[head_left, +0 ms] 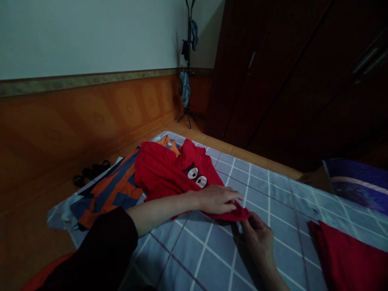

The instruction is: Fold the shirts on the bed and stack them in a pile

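Note:
A red shirt with two printed cartoon eyes lies rumpled on the checked grey-blue bed cover. Across its near edge reaches my left hand, palm down on the cloth, with its fingers partly spread towards the shirt's right end. My right hand pinches the right tip of the shirt between thumb and fingers, close beside the left fingertips.
Orange and blue clothing lies at the bed's left end. Folded red cloth is at the lower right. Beyond the bed are a coat stand, a dark wardrobe and a purple item. Dark footwear is on the floor.

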`<action>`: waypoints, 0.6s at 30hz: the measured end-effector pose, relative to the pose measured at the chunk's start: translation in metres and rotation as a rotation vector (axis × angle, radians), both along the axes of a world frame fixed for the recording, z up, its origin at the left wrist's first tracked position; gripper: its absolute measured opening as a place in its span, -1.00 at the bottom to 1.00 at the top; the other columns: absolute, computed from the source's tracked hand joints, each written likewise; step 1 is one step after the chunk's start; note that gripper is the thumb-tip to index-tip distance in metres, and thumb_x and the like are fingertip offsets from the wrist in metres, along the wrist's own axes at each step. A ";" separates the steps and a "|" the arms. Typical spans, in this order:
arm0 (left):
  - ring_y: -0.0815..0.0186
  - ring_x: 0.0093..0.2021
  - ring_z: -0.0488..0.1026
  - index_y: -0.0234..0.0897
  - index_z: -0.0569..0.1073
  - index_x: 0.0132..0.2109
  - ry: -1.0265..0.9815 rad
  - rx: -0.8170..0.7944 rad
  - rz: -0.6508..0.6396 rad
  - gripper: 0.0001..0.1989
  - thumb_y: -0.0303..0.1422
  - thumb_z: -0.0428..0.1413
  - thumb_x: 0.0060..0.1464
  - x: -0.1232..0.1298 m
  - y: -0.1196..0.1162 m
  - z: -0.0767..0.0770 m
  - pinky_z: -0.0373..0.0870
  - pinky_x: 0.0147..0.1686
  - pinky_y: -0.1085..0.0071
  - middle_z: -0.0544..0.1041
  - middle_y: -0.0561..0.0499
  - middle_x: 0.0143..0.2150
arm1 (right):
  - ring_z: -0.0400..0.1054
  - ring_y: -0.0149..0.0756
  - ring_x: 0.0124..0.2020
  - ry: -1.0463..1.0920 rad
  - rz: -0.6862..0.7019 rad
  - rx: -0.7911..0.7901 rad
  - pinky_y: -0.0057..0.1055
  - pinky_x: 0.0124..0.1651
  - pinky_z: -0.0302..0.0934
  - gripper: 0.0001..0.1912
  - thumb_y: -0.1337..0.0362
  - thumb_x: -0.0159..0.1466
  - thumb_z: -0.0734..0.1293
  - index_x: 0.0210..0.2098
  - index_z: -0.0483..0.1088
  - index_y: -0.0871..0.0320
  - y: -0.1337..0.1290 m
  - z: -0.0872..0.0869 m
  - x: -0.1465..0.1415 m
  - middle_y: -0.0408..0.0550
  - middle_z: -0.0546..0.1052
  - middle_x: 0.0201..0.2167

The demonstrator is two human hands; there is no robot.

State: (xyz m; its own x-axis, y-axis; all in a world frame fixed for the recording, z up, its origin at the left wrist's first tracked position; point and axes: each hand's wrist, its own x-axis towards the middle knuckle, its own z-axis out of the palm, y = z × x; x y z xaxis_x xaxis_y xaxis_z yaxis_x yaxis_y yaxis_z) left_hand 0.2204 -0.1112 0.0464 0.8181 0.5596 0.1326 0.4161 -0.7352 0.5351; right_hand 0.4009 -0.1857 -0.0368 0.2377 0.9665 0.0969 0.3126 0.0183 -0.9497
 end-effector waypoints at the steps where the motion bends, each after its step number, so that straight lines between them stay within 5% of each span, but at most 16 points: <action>1: 0.25 -0.04 0.40 -0.28 0.39 0.04 0.022 0.090 0.040 -0.71 -0.38 0.02 0.17 -0.013 0.002 -0.003 0.28 -0.02 0.38 0.47 -0.08 -0.07 | 0.36 -0.24 -0.48 0.043 -0.017 -0.026 -0.40 -0.47 0.23 -0.61 -0.05 0.03 0.39 -0.41 0.49 0.18 -0.001 0.002 -0.001 -0.07 0.52 -0.52; 5: 0.17 0.17 0.23 -0.26 0.39 0.06 0.077 0.304 0.372 -0.68 -0.39 0.02 0.16 -0.076 0.019 -0.020 0.11 0.18 0.24 0.34 -0.13 0.13 | 0.33 -0.32 -0.54 0.283 -0.232 -0.050 -0.43 -0.50 0.21 -0.67 -0.02 0.04 0.40 -0.43 0.45 0.13 0.000 0.008 0.004 -0.16 0.48 -0.58; 10: 0.09 0.23 0.14 -0.37 0.29 0.17 0.086 0.352 0.741 -0.51 -0.25 0.05 0.14 -0.139 0.037 -0.052 0.06 0.21 0.13 0.27 -0.22 0.19 | 0.32 -0.39 -0.56 0.473 -0.509 0.110 -0.46 -0.46 0.22 -0.74 0.05 0.04 0.40 -0.42 0.38 0.08 0.012 0.008 0.025 -0.24 0.47 -0.57; 14: 0.13 0.20 0.21 -0.27 0.40 0.07 0.065 0.258 0.689 -0.60 -0.20 0.04 0.14 -0.145 0.034 -0.069 -0.03 0.25 0.10 0.39 -0.14 0.12 | 0.33 -0.38 -0.53 0.472 -0.474 0.072 -0.43 -0.40 0.23 -0.76 0.06 0.04 0.39 -0.42 0.39 0.09 0.014 0.005 0.030 -0.24 0.47 -0.57; 18: 0.18 0.16 0.28 -0.21 0.36 0.12 -0.015 0.105 0.498 -0.54 -0.14 0.08 0.11 -0.125 0.022 -0.064 -0.08 0.26 0.08 0.42 -0.07 0.12 | 0.35 -0.34 -0.43 0.384 -0.385 0.064 -0.38 -0.31 0.25 -0.72 0.07 0.05 0.40 -0.32 0.43 0.11 0.013 0.008 0.025 -0.19 0.51 -0.44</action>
